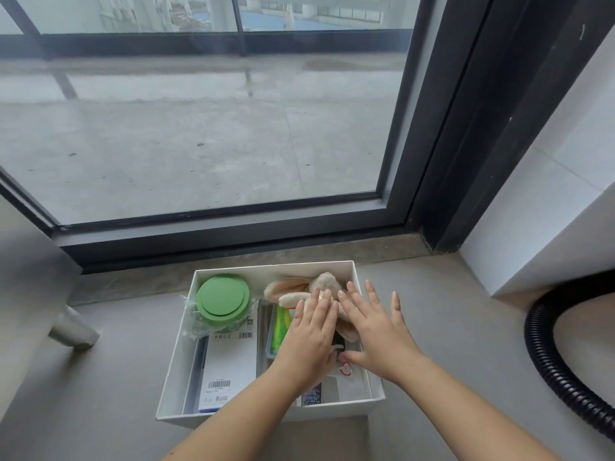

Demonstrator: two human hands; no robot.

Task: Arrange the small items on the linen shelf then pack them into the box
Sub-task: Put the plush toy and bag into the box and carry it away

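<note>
The box (pixel 336 412) is plain white. In it, the round lid (pixel 222 301) is a flat leaf green, and the plush rabbit (pixel 299 289) is pale beige with pinkish ear linings. The carton (pixel 229 357) is white with black barcodes (plus small print too fine to read). The slim case (pixel 279 327) shows bright yellow-green. The ribbed hose (pixel 545 357) is black, the window frame (pixel 442 128) near-black and the floor (pixel 100 377) grey.

We list one white open-topped box (pixel 175 356), packed as follows.

- **Far left corner:** a round green lidded tub (pixel 222 302) in crinkled clear wrap, upright.
- **Along the left wall:** a flat white carton (pixel 229 361) with barcodes, lying face up, its far end under the tub's wrap.
- **Far right corner:** a beige plush rabbit (pixel 299 289), ears pointing left.
- **Middle:** a slim clear case (pixel 279 331) with green and yellow contents.
- **Near edge:** a small blue printed pack (pixel 312 396), partly hidden.
</note>
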